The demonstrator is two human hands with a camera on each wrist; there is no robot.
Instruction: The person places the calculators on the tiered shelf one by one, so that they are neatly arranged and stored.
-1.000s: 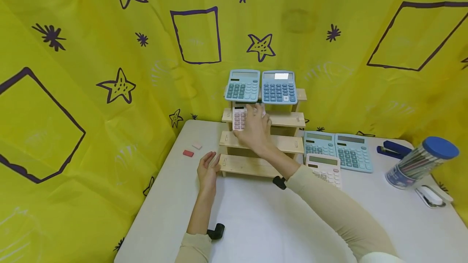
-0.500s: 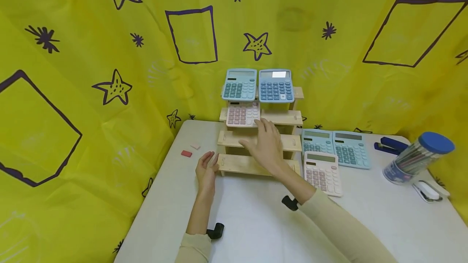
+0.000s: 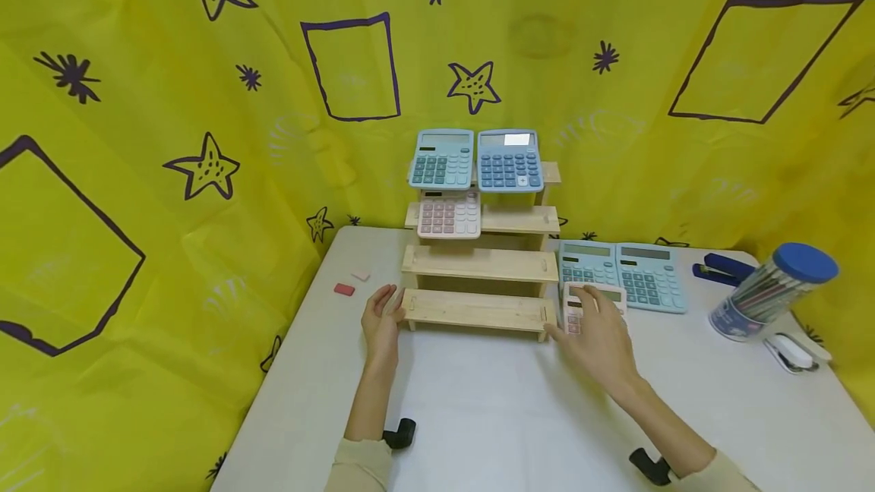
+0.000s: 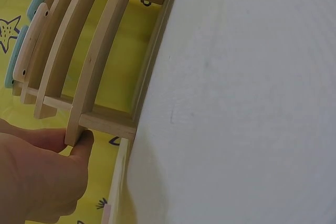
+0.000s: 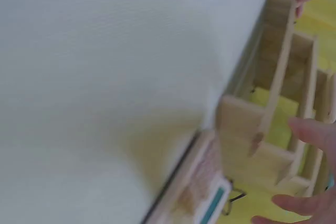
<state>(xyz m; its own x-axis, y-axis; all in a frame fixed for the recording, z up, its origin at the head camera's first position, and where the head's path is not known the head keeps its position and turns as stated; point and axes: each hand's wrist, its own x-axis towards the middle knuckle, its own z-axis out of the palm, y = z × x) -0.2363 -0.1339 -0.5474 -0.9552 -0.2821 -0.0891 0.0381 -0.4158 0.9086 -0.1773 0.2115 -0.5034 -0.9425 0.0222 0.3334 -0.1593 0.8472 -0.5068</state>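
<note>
A stepped wooden shelf (image 3: 478, 264) stands at the back of the white table (image 3: 492, 408). Its top step carries two blue calculators (image 3: 443, 159) (image 3: 509, 162), and the second step carries a pink calculator (image 3: 449, 216). My left hand (image 3: 384, 313) rests with straight fingers against the left end of the bottom step; in the left wrist view the thumb (image 4: 79, 145) touches that step's end (image 4: 100, 61). My right hand (image 3: 591, 321) is spread over another pink calculator (image 3: 601, 296) lying on the table right of the shelf. The right wrist view shows this calculator (image 5: 202, 192) under the spread fingers (image 5: 315, 135); contact cannot be told.
Two blue calculators (image 3: 588, 263) (image 3: 649, 275) lie side by side behind the pink one. At the far right are a dark blue stapler (image 3: 721, 268), a blue-lidded jar of pencils (image 3: 772, 291) and a white stapler (image 3: 793, 351). Two small erasers (image 3: 344, 289) (image 3: 360, 276) lie left of the shelf.
My right hand left the pink calculator on the second step, drew back and moved right and down to the pink calculator on the table. The left hand stayed at the shelf's end.
</note>
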